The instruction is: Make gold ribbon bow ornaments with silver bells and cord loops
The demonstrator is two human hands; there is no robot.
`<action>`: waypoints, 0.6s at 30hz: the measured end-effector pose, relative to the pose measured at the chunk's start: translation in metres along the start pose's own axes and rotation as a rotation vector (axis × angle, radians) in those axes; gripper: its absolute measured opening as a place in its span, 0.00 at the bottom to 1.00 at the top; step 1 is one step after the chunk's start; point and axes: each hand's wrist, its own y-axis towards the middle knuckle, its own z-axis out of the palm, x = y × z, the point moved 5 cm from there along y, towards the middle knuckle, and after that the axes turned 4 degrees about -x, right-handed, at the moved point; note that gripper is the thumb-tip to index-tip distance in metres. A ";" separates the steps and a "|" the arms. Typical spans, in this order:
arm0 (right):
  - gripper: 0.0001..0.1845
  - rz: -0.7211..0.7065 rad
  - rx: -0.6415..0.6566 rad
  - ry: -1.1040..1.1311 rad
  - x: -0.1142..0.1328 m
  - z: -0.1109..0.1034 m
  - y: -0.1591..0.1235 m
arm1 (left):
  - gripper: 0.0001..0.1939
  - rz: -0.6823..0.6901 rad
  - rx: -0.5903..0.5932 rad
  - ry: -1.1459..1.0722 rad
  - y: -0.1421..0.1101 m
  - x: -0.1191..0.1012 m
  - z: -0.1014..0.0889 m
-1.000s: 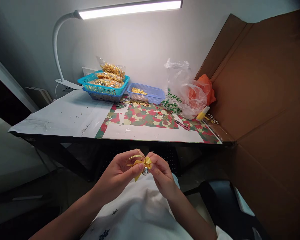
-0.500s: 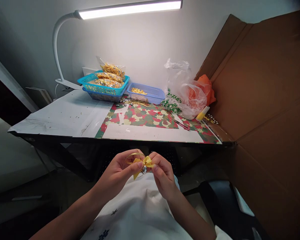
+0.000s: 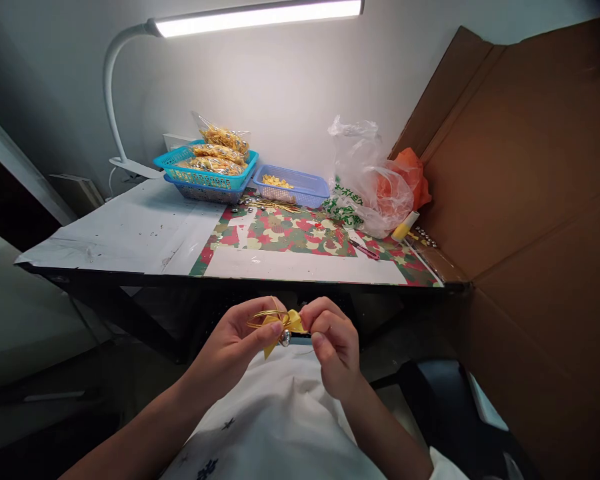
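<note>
Pinched between thumb and fingers of the nearly closed left hand (image 3: 235, 340) are a yellow bow (image 3: 294, 323) and gold rings (image 3: 266, 313), with a silver bell (image 3: 285, 338) hung just below the bow. All are held above the lap, in front of the table (image 3: 130, 230). The right hand (image 3: 341, 343) is curled, its fingertips drawn together at the bow's right edge; whether ribbon or thread is gripped there cannot be told. The bow appears to be being adjusted. For that, firm support from the left and a light, even pull from the right would be needed, so that the loops are not crushed.
</note>
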 end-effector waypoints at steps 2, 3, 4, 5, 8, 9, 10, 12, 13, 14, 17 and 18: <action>0.15 0.003 0.007 0.000 0.001 0.001 0.001 | 0.13 0.005 0.005 -0.008 0.000 -0.001 0.001; 0.14 0.000 0.012 0.002 0.002 0.002 0.002 | 0.13 0.005 0.012 -0.014 0.000 -0.001 0.001; 0.14 -0.002 0.014 0.003 0.002 0.002 0.002 | 0.13 0.007 0.018 -0.021 0.000 -0.001 0.002; 0.13 -0.003 0.017 0.003 0.003 0.002 0.002 | 0.13 0.005 0.024 -0.027 0.001 -0.001 0.002; 0.12 0.004 0.025 -0.005 0.003 0.003 0.003 | 0.12 -0.003 0.038 -0.039 0.001 -0.001 0.002; 0.12 0.008 0.026 -0.010 0.003 0.003 0.003 | 0.12 -0.008 0.041 -0.042 0.001 0.000 0.002; 0.12 0.010 0.026 -0.014 0.003 0.003 0.003 | 0.12 -0.012 0.044 -0.044 0.001 0.000 0.002; 0.12 0.011 0.025 -0.015 0.003 0.002 0.004 | 0.12 -0.015 0.048 -0.050 0.001 0.002 0.001; 0.12 0.011 0.025 -0.012 0.003 0.002 0.003 | 0.12 -0.017 0.049 -0.053 0.001 0.002 0.001; 0.12 0.010 0.025 -0.009 0.003 0.002 0.003 | 0.12 -0.018 0.050 -0.056 0.001 0.003 0.001; 0.12 0.008 0.025 -0.017 0.003 0.001 0.003 | 0.12 -0.022 0.049 -0.059 0.000 0.004 0.000; 0.12 0.007 0.025 -0.023 0.003 0.001 0.003 | 0.12 -0.024 0.049 -0.059 0.000 0.004 0.000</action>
